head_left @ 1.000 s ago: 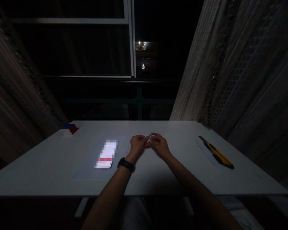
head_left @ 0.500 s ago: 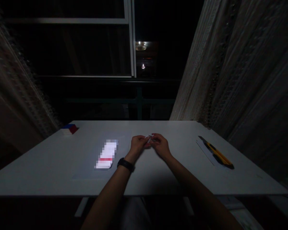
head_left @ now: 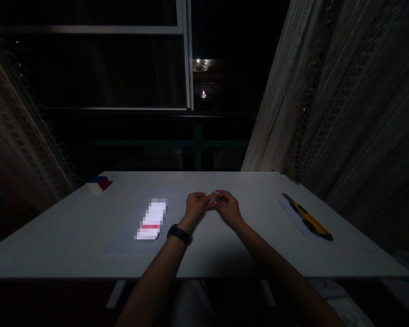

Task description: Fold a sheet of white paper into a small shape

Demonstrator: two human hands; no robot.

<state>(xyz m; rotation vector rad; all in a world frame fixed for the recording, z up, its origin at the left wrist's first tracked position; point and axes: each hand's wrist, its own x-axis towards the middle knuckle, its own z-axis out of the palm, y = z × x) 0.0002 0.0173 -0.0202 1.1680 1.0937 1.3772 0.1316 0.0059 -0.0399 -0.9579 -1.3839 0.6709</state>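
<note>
Over the middle of the white table [head_left: 252, 263], my left hand [head_left: 195, 206] and my right hand [head_left: 229, 207] meet with fingers closed. Between their fingertips is a small white piece of folded paper [head_left: 211, 195], mostly covered by the fingers. Its exact shape is too small and dim to make out. A black band [head_left: 179, 233] circles my left wrist. To the left of that hand a phone with a lit, pixelated screen [head_left: 152, 220] lies on a pale sheet [head_left: 122, 247].
A yellow and black utility knife [head_left: 311, 220] lies at the right, beside a narrow white strip [head_left: 291, 217]. At the far left corner sits a cube with blue, red and white faces [head_left: 99, 184]. Curtains [head_left: 276, 91] hang on both sides of a dark window.
Both hands stay in nearly the same place, fingertips together on the white paper. Only slight finger movement shows.
</note>
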